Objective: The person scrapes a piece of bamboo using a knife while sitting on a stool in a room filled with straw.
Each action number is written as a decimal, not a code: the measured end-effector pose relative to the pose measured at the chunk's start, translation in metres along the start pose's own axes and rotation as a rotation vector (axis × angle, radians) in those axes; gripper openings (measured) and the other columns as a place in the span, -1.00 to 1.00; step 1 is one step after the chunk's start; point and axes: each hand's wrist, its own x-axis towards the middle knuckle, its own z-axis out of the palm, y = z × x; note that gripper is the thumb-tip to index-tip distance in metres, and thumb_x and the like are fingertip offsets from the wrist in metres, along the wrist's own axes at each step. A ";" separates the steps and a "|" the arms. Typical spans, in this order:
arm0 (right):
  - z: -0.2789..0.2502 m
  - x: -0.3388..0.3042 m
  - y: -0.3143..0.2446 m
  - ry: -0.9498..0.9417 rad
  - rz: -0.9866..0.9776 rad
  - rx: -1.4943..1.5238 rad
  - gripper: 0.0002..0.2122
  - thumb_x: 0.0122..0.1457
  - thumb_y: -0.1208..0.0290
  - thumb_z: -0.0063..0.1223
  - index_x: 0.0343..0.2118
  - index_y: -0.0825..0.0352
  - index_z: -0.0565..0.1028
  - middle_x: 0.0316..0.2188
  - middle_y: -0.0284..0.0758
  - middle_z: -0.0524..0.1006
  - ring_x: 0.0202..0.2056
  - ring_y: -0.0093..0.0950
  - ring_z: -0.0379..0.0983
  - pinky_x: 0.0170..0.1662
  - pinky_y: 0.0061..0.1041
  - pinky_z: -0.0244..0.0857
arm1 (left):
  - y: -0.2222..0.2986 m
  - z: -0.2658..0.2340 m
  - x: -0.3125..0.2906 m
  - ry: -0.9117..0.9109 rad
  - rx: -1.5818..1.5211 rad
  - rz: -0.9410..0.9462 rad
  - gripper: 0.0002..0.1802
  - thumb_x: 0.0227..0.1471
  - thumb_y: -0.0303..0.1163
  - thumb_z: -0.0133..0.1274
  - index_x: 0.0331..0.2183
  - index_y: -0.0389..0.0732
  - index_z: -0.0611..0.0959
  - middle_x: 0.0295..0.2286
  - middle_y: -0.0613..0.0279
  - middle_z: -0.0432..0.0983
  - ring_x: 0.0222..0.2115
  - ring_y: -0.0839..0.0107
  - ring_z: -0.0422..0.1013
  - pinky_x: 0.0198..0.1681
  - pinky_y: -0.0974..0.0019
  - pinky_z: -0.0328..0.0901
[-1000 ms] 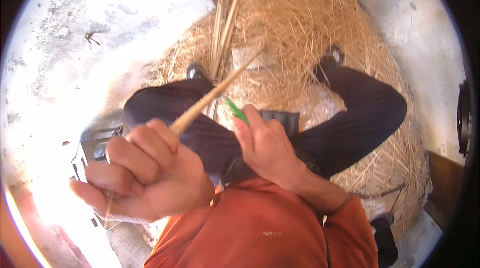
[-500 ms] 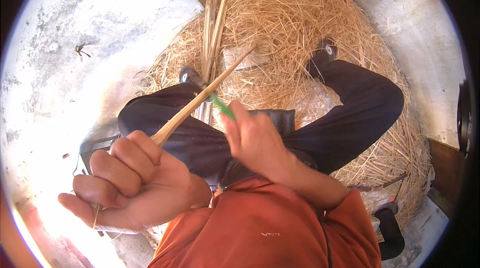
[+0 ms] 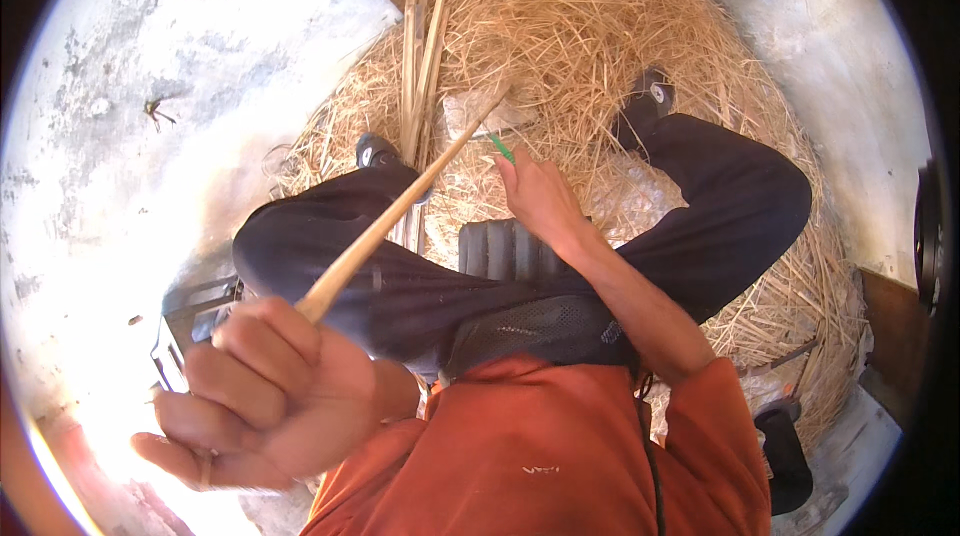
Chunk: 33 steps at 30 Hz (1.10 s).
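Note:
My left hand [image 3: 262,396] is close to the camera at the lower left, fist closed around the near end of a long pale bamboo strip [image 3: 400,208]. The strip slants up and to the right across my dark-trousered legs toward the straw. My right hand [image 3: 540,198] is stretched forward over my lap, gripping a tool with a green handle [image 3: 501,147] whose tip meets the far part of the strip. The tool's blade is hidden by my fingers.
A large heap of pale shavings and straw [image 3: 590,36] lies under and around my legs. Several split bamboo sticks [image 3: 418,66] lie on it at the top. A black ribbed pad [image 3: 500,251] rests on my lap. Bare concrete floor [image 3: 150,86] spreads left.
My right hand has slid forward along the strip, away from my body, with the green-handled tool. My left hand has dropped lower, still gripping the strip's near end.

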 end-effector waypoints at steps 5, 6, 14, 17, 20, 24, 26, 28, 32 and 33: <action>-0.013 -0.022 -0.043 -0.118 -0.124 0.127 -0.66 0.30 0.21 -0.23 -0.35 0.47 0.37 -0.76 0.00 0.36 -0.66 -0.03 0.38 -0.54 -0.14 0.18 | -0.001 -0.004 0.002 0.044 0.043 0.004 -0.47 0.28 -0.04 -0.47 -0.70 -0.03 0.16 -0.81 0.45 -0.02 -0.80 0.60 -0.21 -0.70 0.42 -0.20; -0.010 -0.026 -0.044 -0.085 -0.186 0.218 -0.68 0.30 0.23 -0.22 -0.37 0.46 0.36 -0.76 0.01 0.33 -0.66 -0.01 0.35 -0.55 -0.14 0.15 | -0.001 -0.005 0.004 0.051 0.037 0.002 -0.47 0.28 -0.05 -0.46 -0.70 -0.02 0.15 -0.81 0.45 -0.03 -0.80 0.60 -0.22 -0.70 0.42 -0.21; 0.022 0.020 -0.017 -0.012 -0.181 0.002 -0.69 0.31 0.28 -0.23 -0.37 0.49 0.39 -0.79 -0.06 0.33 -0.73 -0.10 0.30 -0.57 -0.15 0.19 | 0.002 -0.015 0.019 0.206 0.026 0.005 -0.45 0.27 -0.10 -0.41 -0.75 -0.01 0.06 -0.83 0.47 -0.15 -0.81 0.61 -0.28 -0.72 0.42 -0.29; 0.032 0.041 0.039 -0.032 -0.040 -0.111 -0.67 0.32 0.26 -0.25 -0.37 0.49 0.39 -0.79 -0.14 0.35 -0.77 -0.24 0.29 -0.59 -0.17 0.19 | 0.001 -0.007 0.007 0.092 -0.089 -0.010 -0.44 0.27 -0.10 -0.40 -0.75 -0.01 0.05 -0.83 0.45 -0.15 -0.81 0.61 -0.29 -0.72 0.42 -0.31; 0.017 0.033 0.025 -0.095 0.079 0.001 -0.66 0.32 0.25 -0.26 -0.38 0.48 0.40 -0.78 -0.18 0.36 -0.79 -0.32 0.27 -0.61 -0.17 0.17 | 0.004 -0.011 0.007 0.131 -0.051 -0.004 -0.45 0.27 -0.11 -0.39 -0.75 -0.01 0.05 -0.83 0.45 -0.14 -0.80 0.61 -0.29 -0.72 0.41 -0.31; 0.016 0.027 -0.009 -0.024 -0.113 0.081 -0.65 0.32 0.24 -0.26 -0.39 0.48 0.39 -0.77 -0.15 0.39 -0.77 -0.25 0.30 -0.62 -0.18 0.17 | 0.003 -0.013 0.022 0.068 0.043 -0.067 -0.45 0.26 -0.11 -0.38 -0.75 0.00 0.05 -0.83 0.46 -0.14 -0.80 0.61 -0.29 -0.72 0.41 -0.31; 0.022 0.032 -0.001 -0.014 -0.169 0.005 -0.67 0.31 0.27 -0.27 -0.31 0.49 0.43 -0.67 0.02 0.45 -0.59 -0.08 0.48 -0.58 -0.19 0.33 | 0.001 -0.013 0.025 0.133 0.124 -0.048 -0.46 0.26 -0.11 -0.38 -0.75 0.01 0.05 -0.83 0.46 -0.13 -0.80 0.61 -0.28 -0.72 0.41 -0.31; 0.043 0.066 0.045 -0.009 -0.130 -0.167 -0.65 0.30 0.25 -0.27 -0.29 0.50 0.43 -0.57 0.09 0.47 -0.50 -0.02 0.49 -0.47 -0.13 0.36 | 0.001 -0.014 0.019 0.166 0.057 -0.009 -0.46 0.26 -0.11 -0.37 -0.75 0.01 0.06 -0.83 0.46 -0.12 -0.81 0.61 -0.28 -0.72 0.42 -0.31; 0.047 0.074 0.092 0.002 0.118 -0.129 -0.62 0.28 0.21 -0.26 -0.24 0.51 0.45 -0.40 0.14 0.50 -0.32 0.01 0.50 -0.27 -0.08 0.38 | -0.004 -0.010 0.013 0.240 0.181 0.051 -0.46 0.27 -0.08 -0.41 -0.74 0.00 0.09 -0.84 0.46 -0.10 -0.82 0.61 -0.27 -0.75 0.45 -0.28; 0.051 0.075 0.093 0.004 0.141 -0.148 -0.62 0.28 0.21 -0.27 -0.23 0.51 0.45 -0.40 0.14 0.50 -0.31 0.02 0.49 -0.24 -0.07 0.36 | -0.005 -0.009 0.011 0.265 0.237 0.070 -0.46 0.27 -0.07 -0.42 -0.74 0.00 0.10 -0.84 0.45 -0.10 -0.83 0.61 -0.26 -0.75 0.46 -0.27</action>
